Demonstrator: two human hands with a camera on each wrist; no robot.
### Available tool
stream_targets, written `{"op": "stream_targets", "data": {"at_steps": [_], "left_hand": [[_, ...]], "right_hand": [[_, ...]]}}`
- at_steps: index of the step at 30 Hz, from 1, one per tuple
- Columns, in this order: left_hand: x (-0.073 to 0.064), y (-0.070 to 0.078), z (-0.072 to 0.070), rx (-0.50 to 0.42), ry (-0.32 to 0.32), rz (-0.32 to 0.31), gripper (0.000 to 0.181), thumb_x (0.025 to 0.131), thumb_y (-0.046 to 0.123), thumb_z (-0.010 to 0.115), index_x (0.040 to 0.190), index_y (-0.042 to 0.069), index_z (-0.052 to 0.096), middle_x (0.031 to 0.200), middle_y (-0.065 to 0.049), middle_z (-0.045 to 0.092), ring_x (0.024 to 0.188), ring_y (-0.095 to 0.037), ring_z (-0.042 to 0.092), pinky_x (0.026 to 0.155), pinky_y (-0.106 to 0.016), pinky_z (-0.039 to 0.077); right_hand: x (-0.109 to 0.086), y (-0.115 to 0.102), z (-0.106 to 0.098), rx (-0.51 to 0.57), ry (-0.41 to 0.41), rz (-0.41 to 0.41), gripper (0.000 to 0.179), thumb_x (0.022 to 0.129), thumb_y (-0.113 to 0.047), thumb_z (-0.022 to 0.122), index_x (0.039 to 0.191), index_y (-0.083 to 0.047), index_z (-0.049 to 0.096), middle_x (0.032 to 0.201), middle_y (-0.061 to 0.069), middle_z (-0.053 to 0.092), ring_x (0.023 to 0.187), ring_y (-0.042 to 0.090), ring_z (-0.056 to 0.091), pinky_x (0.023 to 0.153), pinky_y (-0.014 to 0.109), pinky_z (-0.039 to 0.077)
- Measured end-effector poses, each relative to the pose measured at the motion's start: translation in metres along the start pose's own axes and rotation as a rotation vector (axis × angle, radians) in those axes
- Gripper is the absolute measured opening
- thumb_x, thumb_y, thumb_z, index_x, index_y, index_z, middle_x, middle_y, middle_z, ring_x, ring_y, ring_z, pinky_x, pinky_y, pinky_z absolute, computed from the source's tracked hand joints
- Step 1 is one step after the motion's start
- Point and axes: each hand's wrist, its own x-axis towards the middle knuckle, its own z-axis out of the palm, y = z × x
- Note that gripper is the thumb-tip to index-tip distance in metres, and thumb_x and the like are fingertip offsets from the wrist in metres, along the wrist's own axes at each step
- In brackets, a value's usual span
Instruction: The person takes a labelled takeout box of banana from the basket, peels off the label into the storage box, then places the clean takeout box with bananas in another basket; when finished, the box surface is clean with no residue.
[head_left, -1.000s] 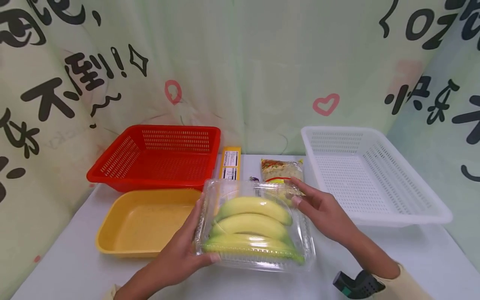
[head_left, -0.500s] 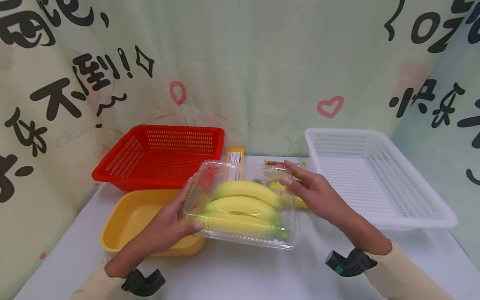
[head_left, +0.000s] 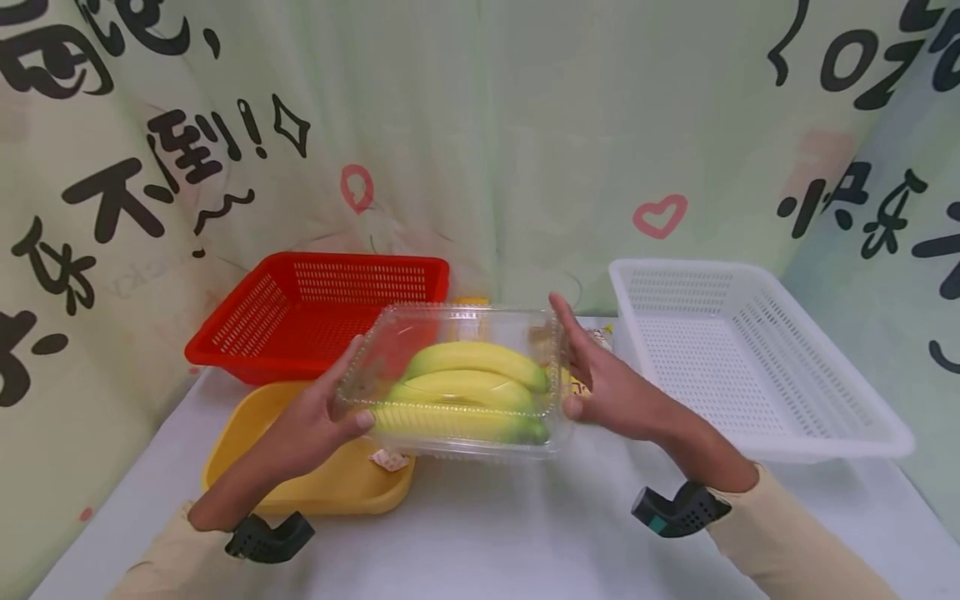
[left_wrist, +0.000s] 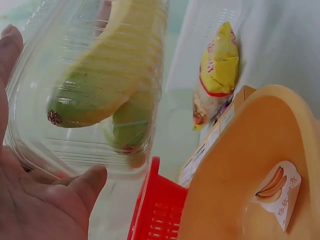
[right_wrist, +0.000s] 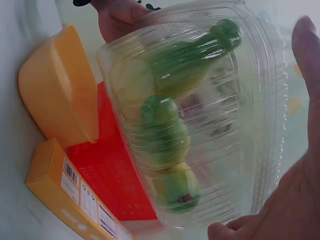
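Note:
A clear plastic clamshell box [head_left: 457,379] with several bananas [head_left: 465,392] inside is held above the table, its front edge tilted toward me. My left hand [head_left: 318,417] grips its left end, thumb at the front edge and fingers round the far side. At the right end is my right hand [head_left: 607,379], thumb by the front corner. Its index finger points up, straight and apart from the box in the right wrist view. In the left wrist view the bananas' green tips [left_wrist: 75,100] show through the plastic.
Beneath the left hand stands a yellow basin [head_left: 300,500] holding a banana-printed paper label [head_left: 388,459]. A red basket [head_left: 322,333] stands behind, a white basket [head_left: 750,358] at right. Between them are a yellow carton [right_wrist: 75,190] and a yellow food packet [left_wrist: 220,75], partly hidden.
The clamshell box has moved away from me and leftward, tilting as it goes. My right hand has opened wider and slid lower along its side. The label has come into view.

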Motion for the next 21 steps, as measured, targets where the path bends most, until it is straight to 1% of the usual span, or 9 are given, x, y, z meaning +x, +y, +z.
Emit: {"op": "stream_targets", "data": {"at_steps": [1,3,5,6,9,12,14,16,21], "left_hand": [[0.0,0.0,-0.001,-0.005,-0.002,0.005,0.09,0.091,0.024,0.07,0.158,0.026,0.009,0.151,-0.015,0.035,0.121,-0.039,0.049,0.079,-0.034,0.056],[0.001,0.0,-0.003,-0.024,-0.009,0.02,0.09,0.091,0.023,0.069,0.158,0.025,0.01,0.15,-0.016,0.036,0.12,-0.039,0.049,0.079,-0.034,0.056],[0.0,0.0,-0.005,-0.026,-0.006,0.029,0.089,0.091,0.022,0.07,0.158,0.024,0.011,0.15,-0.017,0.036,0.122,-0.04,0.048,0.079,-0.034,0.056],[-0.001,0.001,-0.005,-0.022,0.0,0.029,0.089,0.091,0.022,0.07,0.158,0.024,0.011,0.15,-0.017,0.036,0.123,-0.041,0.047,0.08,-0.034,0.056],[-0.002,0.002,-0.006,-0.003,0.027,0.021,0.091,0.09,0.023,0.071,0.158,0.023,0.01,0.153,-0.016,0.033,0.128,-0.041,0.044,0.081,-0.034,0.055],[-0.002,0.003,-0.006,0.009,0.049,-0.003,0.093,0.09,0.022,0.071,0.158,0.023,0.008,0.155,-0.015,0.029,0.13,-0.041,0.042,0.082,-0.035,0.055],[-0.001,0.004,-0.006,0.013,0.057,-0.014,0.093,0.09,0.022,0.071,0.158,0.023,0.007,0.155,-0.014,0.029,0.129,-0.04,0.043,0.082,-0.034,0.055],[0.0,0.005,-0.007,0.021,0.063,-0.014,0.093,0.09,0.021,0.071,0.158,0.024,0.007,0.154,-0.014,0.03,0.127,-0.039,0.045,0.082,-0.034,0.055],[0.001,0.007,-0.015,0.055,0.096,0.01,0.091,0.09,0.014,0.07,0.158,0.022,0.01,0.152,-0.016,0.034,0.125,-0.039,0.047,0.082,-0.033,0.055]], "right_hand": [[0.0,0.001,0.001,-0.008,-0.024,-0.004,0.129,0.066,-0.084,0.059,0.154,-0.026,-0.017,0.161,0.011,-0.005,0.144,0.038,0.011,0.101,0.055,0.038],[0.0,0.001,0.004,-0.061,-0.053,-0.012,0.134,0.062,-0.087,0.059,0.151,-0.03,-0.024,0.161,0.008,-0.014,0.145,0.035,0.0,0.103,0.059,0.035],[0.0,0.001,0.007,-0.11,-0.061,-0.009,0.136,0.06,-0.087,0.06,0.148,-0.033,-0.028,0.159,0.002,-0.023,0.145,0.032,-0.006,0.104,0.061,0.032],[0.0,0.001,0.008,-0.12,-0.058,-0.008,0.136,0.06,-0.087,0.061,0.148,-0.033,-0.028,0.158,0.001,-0.023,0.145,0.032,-0.007,0.105,0.062,0.03],[0.002,0.0,0.01,-0.094,-0.04,0.007,0.134,0.063,-0.081,0.067,0.149,-0.034,-0.025,0.159,-0.004,-0.022,0.146,0.029,-0.005,0.108,0.059,0.027],[0.005,-0.001,0.01,-0.041,-0.02,0.008,0.133,0.068,-0.069,0.075,0.152,-0.03,-0.02,0.16,-0.005,-0.018,0.147,0.026,-0.002,0.111,0.054,0.023],[0.007,0.0,0.009,-0.011,-0.006,-0.006,0.132,0.069,-0.063,0.078,0.154,-0.025,-0.017,0.161,-0.004,-0.015,0.147,0.024,-0.001,0.112,0.05,0.022],[0.01,0.0,0.009,0.014,0.008,-0.022,0.131,0.07,-0.061,0.078,0.155,-0.023,-0.013,0.161,-0.004,-0.012,0.147,0.022,-0.001,0.112,0.047,0.022],[0.016,0.0,0.014,0.078,0.034,-0.047,0.124,0.073,-0.06,0.077,0.156,-0.025,-0.008,0.161,-0.007,-0.009,0.147,0.017,0.0,0.112,0.041,0.023]]}}
